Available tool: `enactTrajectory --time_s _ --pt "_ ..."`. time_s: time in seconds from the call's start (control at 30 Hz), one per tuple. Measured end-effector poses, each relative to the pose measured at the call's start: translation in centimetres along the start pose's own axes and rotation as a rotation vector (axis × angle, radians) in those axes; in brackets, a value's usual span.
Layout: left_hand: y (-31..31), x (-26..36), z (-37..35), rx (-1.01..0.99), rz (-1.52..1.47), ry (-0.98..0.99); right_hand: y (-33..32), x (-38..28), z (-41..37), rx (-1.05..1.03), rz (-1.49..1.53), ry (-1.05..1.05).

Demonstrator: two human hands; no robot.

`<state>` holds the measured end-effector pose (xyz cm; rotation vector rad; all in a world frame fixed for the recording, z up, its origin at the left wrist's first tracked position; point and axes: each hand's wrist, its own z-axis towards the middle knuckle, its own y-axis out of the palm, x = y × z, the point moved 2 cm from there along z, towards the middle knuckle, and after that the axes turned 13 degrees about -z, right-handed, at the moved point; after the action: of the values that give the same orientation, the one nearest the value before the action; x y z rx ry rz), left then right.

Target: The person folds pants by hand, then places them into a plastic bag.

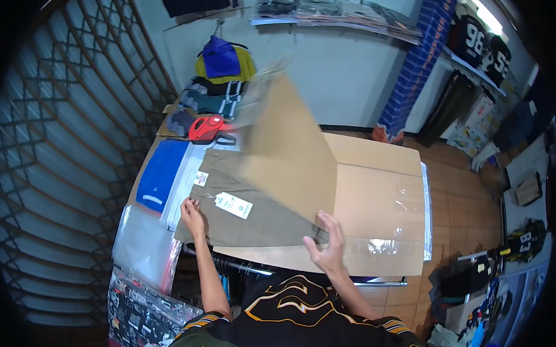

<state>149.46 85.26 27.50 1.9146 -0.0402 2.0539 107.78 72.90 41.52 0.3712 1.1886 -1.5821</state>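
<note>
An olive-brown folded garment (258, 225) with a white hang tag (233, 205) and a smaller label lies on the cardboard-covered table (381, 204). My left hand (192, 216) pinches the garment's left edge, fingers closed. At the garment's right side, my right hand (327, 241) has thumb and fingers apart beside the lower corner of a tan cardboard sheet (294, 156). The sheet stands tilted over the garment, its upper left part blurred. Whether the right fingers touch the sheet or the garment is hard to make out.
A red tape dispenser (207, 129) sits behind the garment. Left of it lie a blue folded garment (161, 172) and clear plastic bags (142, 239). A metal rail (378, 282) runs along the table's front. A folding gate (64, 166) stands at the left.
</note>
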Motion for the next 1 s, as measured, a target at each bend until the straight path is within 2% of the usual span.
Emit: enactTrajectory --time_s 0.07,0.13,0.27,0.33,0.37,0.4,0.5,0.53,0.6,0.63,0.67,0.7,0.77,0.8,0.87,1.0 --pt "-0.3 -0.8 0.4 0.022 -0.182 -0.067 2.0 0.9 -0.4 -0.095 -0.061 -0.068" --pt "-0.4 -1.1 0.4 0.061 -0.195 -0.053 4.3 2.6 -1.0 -0.246 -0.171 -0.109" --pt "-0.6 -1.2 0.5 0.095 -0.138 -0.059 5.2 3.1 -0.5 -0.229 -0.295 -0.164" --pt "-0.1 -0.7 0.4 0.061 0.083 0.016 4.9 3.4 0.5 -0.180 -0.338 -0.140" --pt "1.2 2.2 -0.9 0.049 0.121 -0.013 4.6 3.6 0.7 -0.126 -0.385 -0.107" --pt "1.5 2.5 -0.7 0.053 0.122 -0.011 4.2 3.7 0.8 -0.127 -0.383 -0.110" --pt "1.9 2.4 0.9 0.078 0.522 0.102 3.2 4.2 0.8 -0.079 -0.413 -0.082" --pt "2.5 2.8 1.1 0.079 0.522 0.103 3.0 4.6 0.4 -0.029 -0.410 -0.065" --pt "3.7 3.9 1.6 0.112 0.932 0.328 2.5 5.6 -0.4 0.022 -0.405 -0.050" --pt "4.5 5.2 1.8 0.047 0.877 0.208 2.1 6.2 -0.7 0.054 -0.324 0.030" --pt "4.8 5.1 2.5 0.045 0.876 0.211 1.8 6.7 -1.1 0.086 -0.243 0.110" --pt "5.1 4.7 3.3 -0.038 0.847 0.196 1.5 7.0 -1.7 0.090 -0.244 0.113" --pt "5.4 3.4 4.4 -0.147 0.830 0.178 0.5 7.2 -2.7 0.096 -0.126 0.411" --pt "5.4 2.9 4.8 -0.159 0.829 0.181 0.0 7.0 -2.9 0.106 -0.128 0.418" --pt "5.8 2.2 5.0 -0.183 0.988 0.181 -0.9 7.0 -3.6 0.160 0.177 0.668" --pt "5.9 1.7 5.7 -0.146 1.037 0.114 -2.9 8.1 -4.6 0.085 0.109 0.711"
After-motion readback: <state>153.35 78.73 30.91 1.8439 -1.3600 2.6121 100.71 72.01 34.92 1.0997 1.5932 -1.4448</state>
